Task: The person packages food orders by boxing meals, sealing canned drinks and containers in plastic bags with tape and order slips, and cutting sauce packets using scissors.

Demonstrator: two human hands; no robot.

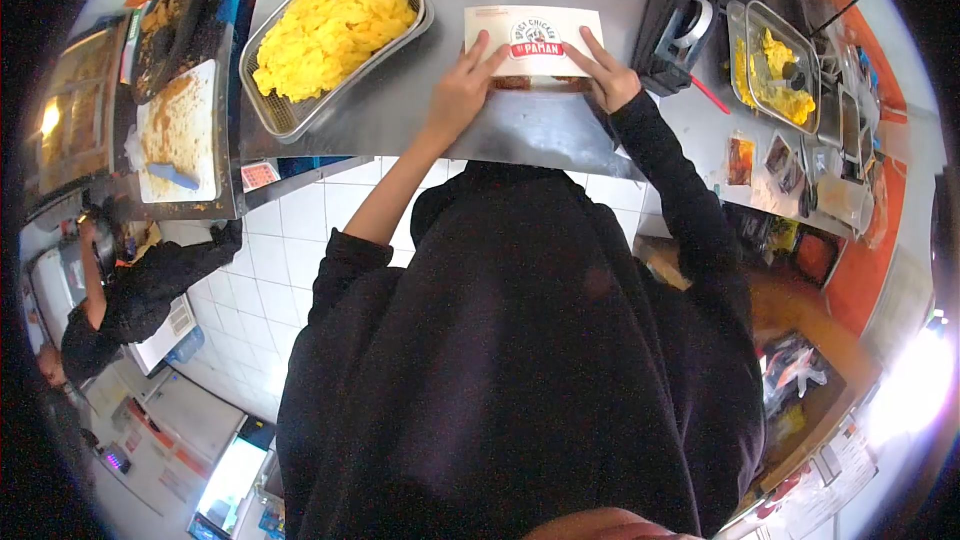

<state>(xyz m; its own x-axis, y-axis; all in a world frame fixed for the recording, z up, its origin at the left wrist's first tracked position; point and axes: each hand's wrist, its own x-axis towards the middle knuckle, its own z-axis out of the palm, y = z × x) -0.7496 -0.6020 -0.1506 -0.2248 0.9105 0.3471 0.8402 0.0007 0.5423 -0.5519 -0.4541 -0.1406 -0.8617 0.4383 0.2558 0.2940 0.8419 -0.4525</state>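
Observation:
A white cardboard food box (533, 32) with a red-and-black "Spicy Chicken" print lies on the steel counter ahead of me. My left hand (463, 92) grips its left side, index and middle fingers stretched over the lid. At the right side, my right hand (612, 82) holds it the same way, two fingers on the lid. Both thumbs are mostly hidden near the front edge. Along that edge a strip of brownish content shows below the lid; I cannot make out what it is.
Left of the box stands a wire-mesh tray (425, 15) heaped with yellow scrambled egg (335, 35). A black tape dispenser (668, 40) is to the right, and beyond it a smaller tray (740, 15) with egg. Another person (140, 290) works at far left near a cutting board (180, 130).

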